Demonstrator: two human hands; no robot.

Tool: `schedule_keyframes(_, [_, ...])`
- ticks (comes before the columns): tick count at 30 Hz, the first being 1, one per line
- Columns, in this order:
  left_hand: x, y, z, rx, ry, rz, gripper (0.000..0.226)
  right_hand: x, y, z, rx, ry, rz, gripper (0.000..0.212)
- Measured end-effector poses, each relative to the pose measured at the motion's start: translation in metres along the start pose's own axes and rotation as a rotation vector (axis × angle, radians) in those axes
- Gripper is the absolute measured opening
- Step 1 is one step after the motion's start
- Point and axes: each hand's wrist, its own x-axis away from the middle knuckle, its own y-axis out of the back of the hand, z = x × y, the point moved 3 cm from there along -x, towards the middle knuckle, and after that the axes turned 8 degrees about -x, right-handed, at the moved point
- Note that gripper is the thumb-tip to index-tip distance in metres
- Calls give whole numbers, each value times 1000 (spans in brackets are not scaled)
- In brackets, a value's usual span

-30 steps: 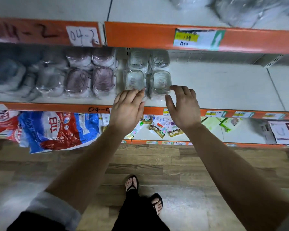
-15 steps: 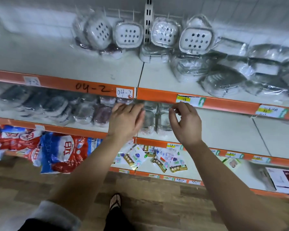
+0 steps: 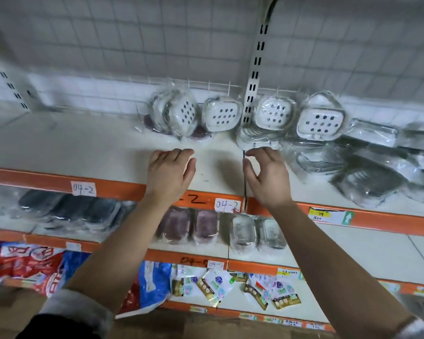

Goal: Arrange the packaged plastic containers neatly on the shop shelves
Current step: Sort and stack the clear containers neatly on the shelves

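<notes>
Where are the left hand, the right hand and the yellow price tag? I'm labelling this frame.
left hand (image 3: 170, 173), head view, on the back of the hand.
right hand (image 3: 267, 177), head view, on the back of the hand.
yellow price tag (image 3: 324, 214), head view, on its yellow panel, upper shelf edge.

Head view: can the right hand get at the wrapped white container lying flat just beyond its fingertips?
Probably yes. The right hand is empty, fingers spread, just short of the flat wrapped container, and only bare top shelf lies between them.
</notes>
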Motion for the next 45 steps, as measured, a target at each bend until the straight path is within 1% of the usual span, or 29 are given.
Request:
schedule_keyframes(6, [-27,-35,44,-6,-48,52,32,-54,-48,14,38,26,52,25])
schedule_keyframes(13, [-37,-47,48,113,-43,78,32,-115,-87,28,129,105,119,40])
schedule_keyframes(17, [-37,-49,51,151,-26,104,33,-141,-107,25,251,125,274,51])
schedule_keyframes(19, [-37,-50,50,167,-35,99,31,-150,-113,19,289,94,335,52])
schedule_keyframes(21, [-37,-51,51,183,-30,101,31,-155,-115,14,309,49,358,50])
schedule_keyframes(25, [-37,-54,51,191,-33,131,32,-153,-111,11,363,22,289,47])
schedule_keyframes(29, [-38,-57,50,192,-37,175,33,-147,-112,3,450,-88,218,57])
schedule_keyframes(32, [-37,-57,50,190,-40,195,33,-136,-111,-6,474,-129,192,52])
schedule_keyframes(38, [-39,-54,49,190,-32,209,35,-109,-101,-12,415,-88,221,52])
schedule_keyframes(42, [-39,-53,49,186,-32,217,36,-75,-86,-3,338,-76,160,49])
schedule_keyframes(45, [-39,-53,49,189,-33,216,37,-53,-79,4,310,-103,160,49])
